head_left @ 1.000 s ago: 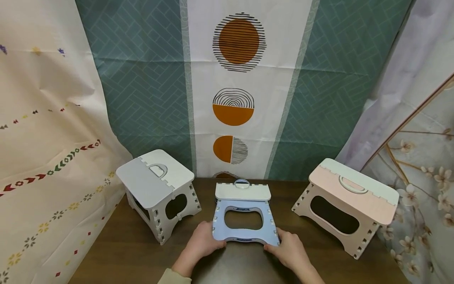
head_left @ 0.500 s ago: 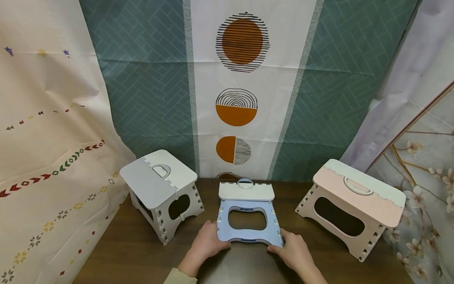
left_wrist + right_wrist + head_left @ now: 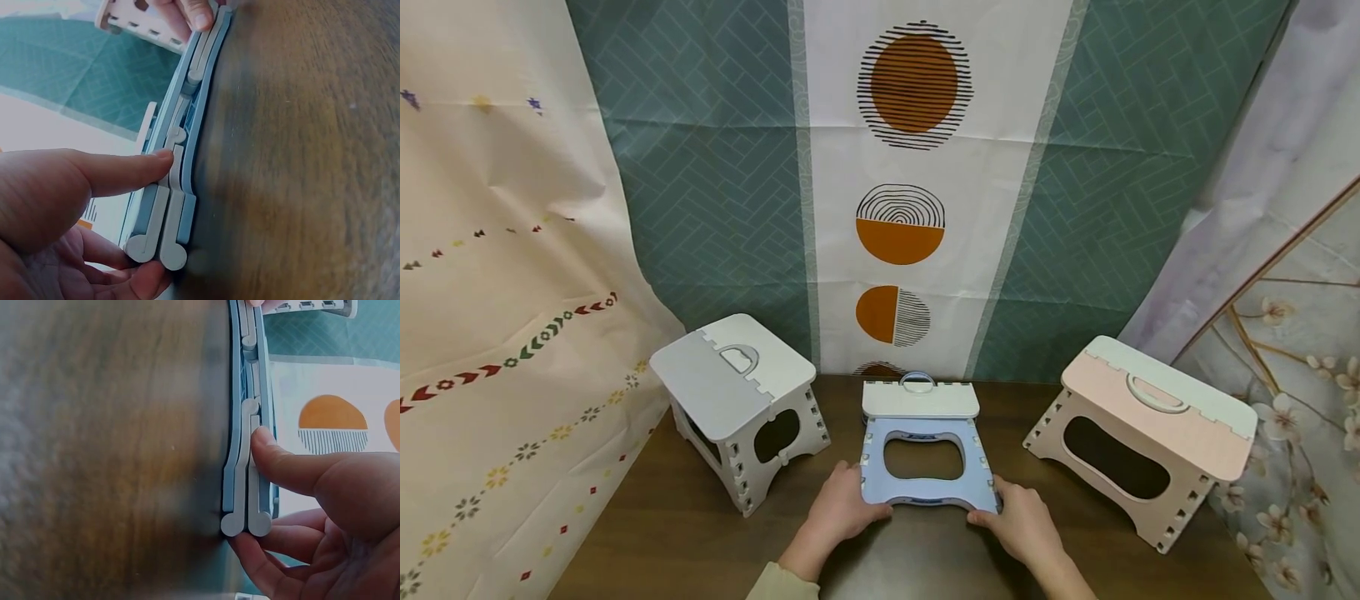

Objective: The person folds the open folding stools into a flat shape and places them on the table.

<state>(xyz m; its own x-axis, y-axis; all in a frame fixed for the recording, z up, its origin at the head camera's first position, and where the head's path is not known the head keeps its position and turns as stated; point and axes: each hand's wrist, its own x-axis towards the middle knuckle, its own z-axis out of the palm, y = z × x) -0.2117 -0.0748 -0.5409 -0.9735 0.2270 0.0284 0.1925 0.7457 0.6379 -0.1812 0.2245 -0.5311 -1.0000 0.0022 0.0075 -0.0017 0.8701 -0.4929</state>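
A blue and white folding step stool [image 3: 917, 490] lies folded flat on the brown table, its white part and carry handle [image 3: 917, 382] toward the back. My left hand [image 3: 841, 510] grips its near left corner, and my right hand [image 3: 1024, 523] holds the near right corner. In the left wrist view, the left thumb [image 3: 134, 172] presses the stool's near edge while fingers curl around the end below. The right wrist view has the right thumb [image 3: 284, 464] on that same edge, with fingers under the rounded grey hinge ends [image 3: 232, 524].
An unfolded grey and white stool [image 3: 700, 383] stands at left. On the right is an unfolded pink and white stool [image 3: 1150, 400]. A patterned curtain [image 3: 730, 167] hangs behind, with cream cloth [image 3: 497, 292] at left and floral cloth [image 3: 1292, 433] at right.
Both hands keep hold of the same corners. The blue stool's near edge sits slightly farther up in the head view, and the view itself has shifted a little.
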